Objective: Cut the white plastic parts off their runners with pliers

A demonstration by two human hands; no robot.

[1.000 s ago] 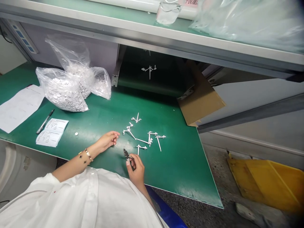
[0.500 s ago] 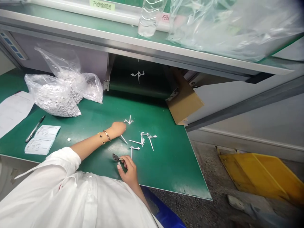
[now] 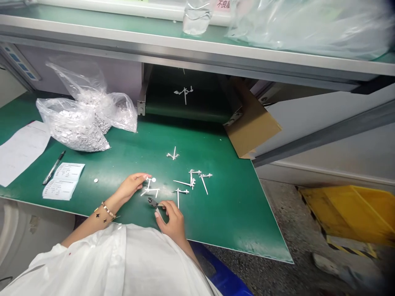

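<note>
Between the fingertips of my left hand (image 3: 131, 187) is a white branched plastic sprue (image 3: 149, 189), with a small round disc at its upper end. My right hand (image 3: 172, 220) is wrapped round a pair of side cutters (image 3: 154, 203), whose dark jaws point up and left, just below the sprue and apart from it. To the right on the green table lie more white sprues, several in a loose group (image 3: 191, 179). Another sprue (image 3: 173, 154) lies farther back. A small white disc (image 3: 96, 180) rests left of my left hand.
Clear bags full of small white pieces (image 3: 77, 127) stand at the back left. A pen (image 3: 54, 167) and printed slips (image 3: 63, 183) lie at the left. Behind the table, a dark conveyor belt (image 3: 166, 102) carries a sprue, beside a cardboard flap (image 3: 253, 123). A metal-edged shelf (image 3: 123, 43) spans above.
My left hand has drawn back toward me from the far sprue, now holding up a sprue near the cutters. My right hand keeps its grip on the cutters. The view has shifted slightly.
</note>
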